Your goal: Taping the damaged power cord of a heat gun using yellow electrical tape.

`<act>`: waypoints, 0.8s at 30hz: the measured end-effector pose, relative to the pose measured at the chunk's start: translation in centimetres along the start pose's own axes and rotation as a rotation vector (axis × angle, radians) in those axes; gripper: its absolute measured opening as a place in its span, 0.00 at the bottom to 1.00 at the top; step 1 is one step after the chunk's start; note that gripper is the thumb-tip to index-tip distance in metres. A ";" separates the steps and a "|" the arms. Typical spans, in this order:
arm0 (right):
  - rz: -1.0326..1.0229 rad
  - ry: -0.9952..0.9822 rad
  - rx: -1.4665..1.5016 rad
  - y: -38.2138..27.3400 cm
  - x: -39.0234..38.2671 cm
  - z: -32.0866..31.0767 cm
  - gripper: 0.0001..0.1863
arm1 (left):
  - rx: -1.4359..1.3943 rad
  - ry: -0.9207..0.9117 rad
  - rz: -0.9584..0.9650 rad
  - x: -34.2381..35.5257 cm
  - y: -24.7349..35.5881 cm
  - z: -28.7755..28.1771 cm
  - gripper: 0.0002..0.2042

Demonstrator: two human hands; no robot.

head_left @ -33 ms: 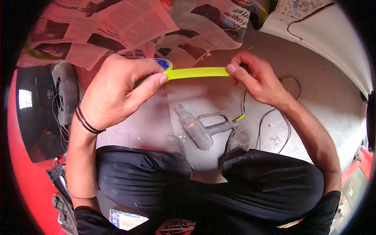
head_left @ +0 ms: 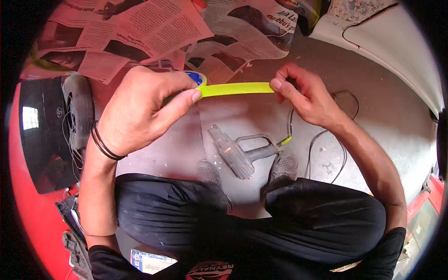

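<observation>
My left hand [head_left: 140, 105] is closed around a roll of tape [head_left: 197, 78] with a blue core, largely hidden behind the fingers. From the roll a bright yellow-green tape strip [head_left: 239, 88] runs taut to the right. Its free end is pinched between the thumb and fingers of my right hand [head_left: 305, 95]. Both hands are raised over the floor in front of my knees. Below the strip, a dusty heat gun [head_left: 235, 151] lies on the floor between my shoes, yellow tape wrapped round its cord.
Newspaper sheets [head_left: 154, 35] cover the surface ahead. A dark glossy panel [head_left: 44, 135] and a tire [head_left: 78, 102] stand at the left. A loose cord [head_left: 343, 149] curls over the floor on the right, near a pale panel [head_left: 392, 51]. A printed box [head_left: 151, 261] lies behind my left thigh.
My left hand and the tape roll have shifted very slightly right and down. The right hand keeps its pinch on the strip's end.
</observation>
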State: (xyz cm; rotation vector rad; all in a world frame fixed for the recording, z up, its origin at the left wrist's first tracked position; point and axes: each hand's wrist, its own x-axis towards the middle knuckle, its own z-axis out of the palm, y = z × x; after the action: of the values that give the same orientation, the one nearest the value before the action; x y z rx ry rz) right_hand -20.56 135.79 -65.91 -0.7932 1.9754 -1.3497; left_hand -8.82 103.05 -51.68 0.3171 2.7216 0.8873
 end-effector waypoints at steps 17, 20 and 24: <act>-0.528 0.013 -0.089 -5.1 4.7 3.5 0.22 | 0.313 -0.065 0.052 0.6 2.7 1.8 0.08; -0.167 -0.174 0.051 -5.2 3.5 3.3 0.15 | 0.288 -0.060 0.058 0.5 2.3 2.4 0.07; -0.167 -0.223 0.147 -2.7 1.6 2.9 0.10 | 0.285 -0.095 0.056 1.3 1.7 4.0 0.07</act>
State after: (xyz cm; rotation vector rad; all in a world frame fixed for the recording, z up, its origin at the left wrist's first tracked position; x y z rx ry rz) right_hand -19.02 132.11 -64.43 -1.0092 1.6486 -1.4158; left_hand -8.56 106.91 -54.01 0.4808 2.7595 0.4806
